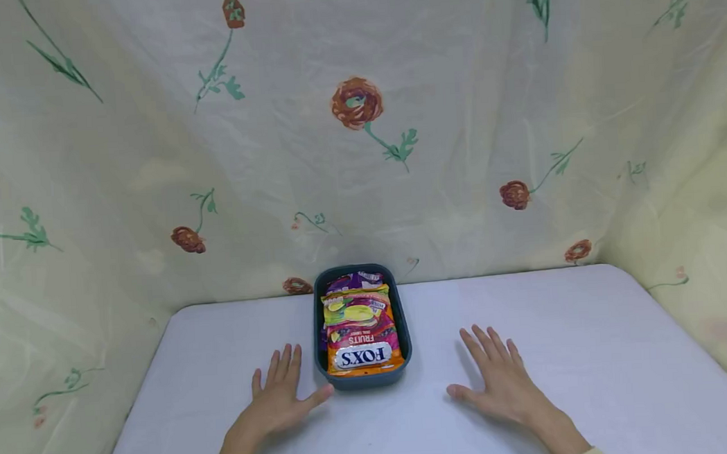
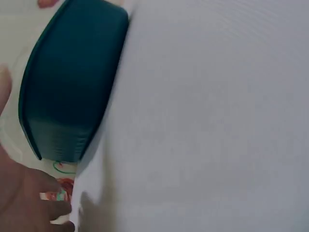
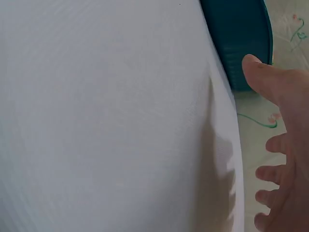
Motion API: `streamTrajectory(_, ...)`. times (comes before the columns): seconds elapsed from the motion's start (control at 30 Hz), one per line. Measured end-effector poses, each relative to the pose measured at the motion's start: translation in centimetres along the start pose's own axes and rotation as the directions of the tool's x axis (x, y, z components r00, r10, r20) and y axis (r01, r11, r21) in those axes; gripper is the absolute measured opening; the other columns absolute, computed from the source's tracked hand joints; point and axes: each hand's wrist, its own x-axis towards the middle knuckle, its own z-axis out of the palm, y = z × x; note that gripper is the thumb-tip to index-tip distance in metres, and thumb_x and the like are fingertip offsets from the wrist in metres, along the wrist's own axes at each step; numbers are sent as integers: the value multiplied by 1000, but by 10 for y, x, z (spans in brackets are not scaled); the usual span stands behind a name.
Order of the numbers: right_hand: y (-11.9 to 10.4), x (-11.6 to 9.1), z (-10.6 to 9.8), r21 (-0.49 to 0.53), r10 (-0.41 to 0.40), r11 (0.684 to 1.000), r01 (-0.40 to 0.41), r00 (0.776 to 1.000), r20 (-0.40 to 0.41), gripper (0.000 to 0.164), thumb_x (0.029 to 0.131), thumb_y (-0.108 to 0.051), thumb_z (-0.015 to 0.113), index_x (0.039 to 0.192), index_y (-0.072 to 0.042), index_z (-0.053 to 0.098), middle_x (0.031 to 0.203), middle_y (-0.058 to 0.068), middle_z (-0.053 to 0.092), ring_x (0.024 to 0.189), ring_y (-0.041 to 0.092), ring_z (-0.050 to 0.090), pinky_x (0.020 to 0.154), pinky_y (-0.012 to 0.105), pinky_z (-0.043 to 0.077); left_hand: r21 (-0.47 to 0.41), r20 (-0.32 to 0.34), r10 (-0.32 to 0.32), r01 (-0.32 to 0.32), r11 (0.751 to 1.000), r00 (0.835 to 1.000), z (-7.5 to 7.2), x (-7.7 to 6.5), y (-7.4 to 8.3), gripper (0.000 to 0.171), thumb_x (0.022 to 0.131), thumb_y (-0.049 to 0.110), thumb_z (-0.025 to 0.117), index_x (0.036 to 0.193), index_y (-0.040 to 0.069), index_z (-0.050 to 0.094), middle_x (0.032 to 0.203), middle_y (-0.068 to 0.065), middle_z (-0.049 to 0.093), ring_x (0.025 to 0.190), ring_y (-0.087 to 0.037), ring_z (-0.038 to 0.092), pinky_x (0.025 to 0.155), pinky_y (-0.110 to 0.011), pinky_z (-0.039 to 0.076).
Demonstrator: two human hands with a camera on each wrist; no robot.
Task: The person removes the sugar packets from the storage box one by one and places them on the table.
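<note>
**Left hand and right hand spread beside one tub**

Both hands are unclenched and hold nothing, all ten digits splayed. The left is just beside the tub's near left corner; the right lies well apart, rightward. One Fox's packet tops purple packaging, uncountable from here, inside the tub. One white table bears it.

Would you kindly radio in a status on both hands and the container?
Left hand, right hand: fingers spread, holding nothing. Blue container on table, nearer left hand, Fox's packet inside. No obstruction seen between hands and container.
</note>
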Motion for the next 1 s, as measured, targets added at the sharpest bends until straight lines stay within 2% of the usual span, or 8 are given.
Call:
streamTrajectory(0.1,0,0,0,83,12,996,-13,1000,10,88,81,-59,60,147,-10,31,150,21,32,139,46,23,107,65,21,-223,-36,-3,-5,975,999,2,6,-3,87,90,67,31,152,8,15,159,-15,14,147,-36,7,113,-62,-4)
streamTrajectory(0.17,1,1,-1,180,24,983,-27,1000,17,81,85,-53,59,148,-11,28,150,19,32,139,45,25,106,64,25,-400,-102,-23,-20,916,995,4,10,-1,76,95,60,28,151,9,20,157,-14,20,146,-35,13,116,-58,1)
streamTrajectory(0.23,2,2,0,276,33,960,-36,999,14,75,89,-47,58,148,-14,27,150,16,32,138,41,30,105,61,30,-565,-170,-65,-43,824,983,6,14,3,70,97,55,26,149,8,26,155,-13,27,145,-33,20,117,-54,9)
streamTrajectory(0.4,4,7,4,515,-4,857,7,1000,-7,66,93,-30,57,147,-9,27,149,16,35,134,37,38,104,46,38,-858,-190,-187,-71,508,964,15,24,25,62,98,50,33,148,14,32,154,-5,31,144,-27,26,115,-49,24)
streamTrajectory(0.47,4,9,6,581,-8,814,16,1000,-17,62,94,-25,56,146,-6,28,147,18,37,132,36,42,103,38,41,-900,-181,-215,-73,430,960,20,26,34,60,97,49,37,148,18,32,155,-1,30,144,-25,24,115,-49,25)
streamTrajectory(0.77,-6,16,8,813,-38,573,104,994,-100,46,95,-7,51,138,3,36,131,22,50,113,10,61,87,15,50,-949,-254,-341,-165,269,905,45,34,67,52,96,34,44,146,24,35,154,-1,31,146,-24,20,117,-54,15)
streamTrajectory(0.9,-21,19,10,852,-46,510,117,993,-108,45,94,-4,52,136,3,39,127,5,55,111,9,62,88,16,50,-953,-265,-369,-184,241,891,49,34,68,50,96,27,42,145,22,37,153,0,34,145,-23,21,118,-52,15)
streamTrajectory(1.0,-37,21,8,880,-23,468,84,996,-83,45,93,-4,52,136,1,39,128,12,54,112,13,62,90,17,49,-954,-256,-361,-175,244,897,49,31,64,51,95,22,41,145,19,38,153,-1,34,146,-23,21,118,-50,15)
